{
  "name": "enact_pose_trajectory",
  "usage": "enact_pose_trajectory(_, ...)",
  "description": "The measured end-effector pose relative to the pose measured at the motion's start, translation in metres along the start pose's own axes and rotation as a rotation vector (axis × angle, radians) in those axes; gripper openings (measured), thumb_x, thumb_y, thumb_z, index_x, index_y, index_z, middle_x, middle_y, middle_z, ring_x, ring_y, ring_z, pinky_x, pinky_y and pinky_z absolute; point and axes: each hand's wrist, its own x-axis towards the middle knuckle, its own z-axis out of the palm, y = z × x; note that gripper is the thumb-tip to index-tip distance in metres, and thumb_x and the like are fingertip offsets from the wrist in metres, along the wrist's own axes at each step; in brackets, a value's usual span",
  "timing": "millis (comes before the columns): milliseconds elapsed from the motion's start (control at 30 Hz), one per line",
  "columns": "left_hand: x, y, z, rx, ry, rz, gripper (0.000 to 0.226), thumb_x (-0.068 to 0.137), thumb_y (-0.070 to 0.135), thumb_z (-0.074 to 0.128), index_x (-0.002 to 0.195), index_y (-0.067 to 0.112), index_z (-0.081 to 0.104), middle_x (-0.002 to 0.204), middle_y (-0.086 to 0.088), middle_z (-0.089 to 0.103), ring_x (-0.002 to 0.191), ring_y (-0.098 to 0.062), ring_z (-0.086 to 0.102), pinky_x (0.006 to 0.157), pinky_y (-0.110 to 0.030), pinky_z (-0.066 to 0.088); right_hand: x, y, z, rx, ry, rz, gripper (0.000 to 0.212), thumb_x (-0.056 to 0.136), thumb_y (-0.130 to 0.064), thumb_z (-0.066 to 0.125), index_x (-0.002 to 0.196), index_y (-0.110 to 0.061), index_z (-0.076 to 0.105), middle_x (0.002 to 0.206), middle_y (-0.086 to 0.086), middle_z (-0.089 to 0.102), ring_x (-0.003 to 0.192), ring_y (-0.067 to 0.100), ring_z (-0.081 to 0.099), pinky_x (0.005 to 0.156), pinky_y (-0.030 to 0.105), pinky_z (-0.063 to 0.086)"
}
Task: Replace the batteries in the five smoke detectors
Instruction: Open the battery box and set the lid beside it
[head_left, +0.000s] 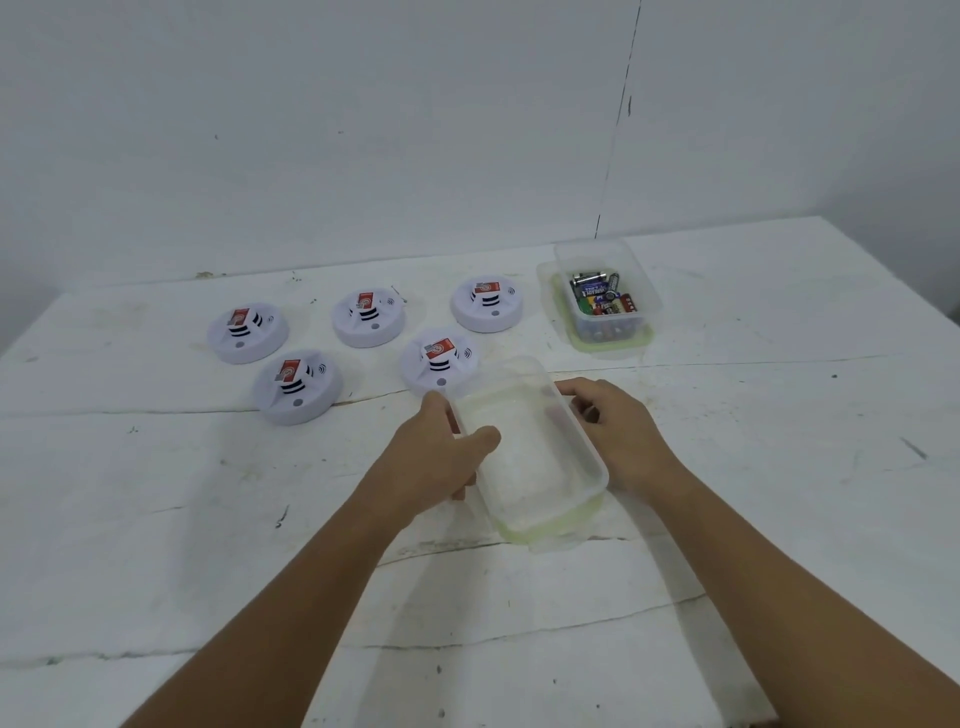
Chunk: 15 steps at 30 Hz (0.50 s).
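A white, scuffed counter (156, 519) carries everything. At its middle, both hands clamp an empty clear plastic tub (527, 452): left hand (441, 457) on its left wall, right hand (618, 431) on its right. Far right, a second tub (605, 296) holds batteries (602, 299). Five white smoke detectors (369, 317) lie left of it.

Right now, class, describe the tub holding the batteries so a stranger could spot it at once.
Start at the white table and look to its far right, beyond the five smoke detectors. There sits a clear plastic tub on a green-edged lid. Unlike the empty tub held by both hands, it holds batteries.
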Motion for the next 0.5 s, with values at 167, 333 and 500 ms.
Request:
enact_pose_trajectory(167,0.000,-0.004,-0.008,0.182,0.021,0.020,0.035,0.106,0.043,0.042,0.104,0.008,0.047,0.090,-0.008,0.056,0.068,-0.020,0.052,0.072,-0.039,0.048,-0.002,-0.001,-0.003,0.006,-0.026,-0.019,0.026,0.099,-0.026,0.065,0.118,-0.041,0.072,0.098,-0.007,0.063,0.084,0.010,0.056,0.079,0.028,0.050)
enact_pose_trajectory(333,-0.002,-0.011,-0.021,0.246,-0.128,-0.060,0.031,0.105,0.028,0.042,0.104,0.003,0.059,0.085,-0.007,0.072,0.067,-0.020,0.060,0.077,-0.037,0.053,-0.003,-0.002,-0.007,-0.019,-0.057,-0.028,0.026,0.100,-0.025,0.064,0.120,-0.040,0.071,0.099,-0.006,0.063,0.079,0.006,0.055,0.073,0.019,0.043)
enact_pose_trajectory(500,-0.001,-0.007,-0.016,0.258,-0.205,-0.030,0.020,0.102,0.024,0.052,0.107,0.005,0.056,0.081,0.000,0.078,0.058,-0.010,0.060,0.061,-0.024,0.045,-0.010,-0.003,-0.013,-0.011,-0.036,0.007,0.020,0.098,-0.027,0.065,0.111,-0.040,0.072,0.088,0.002,0.067,0.065,0.004,0.051,0.065,0.019,0.050)
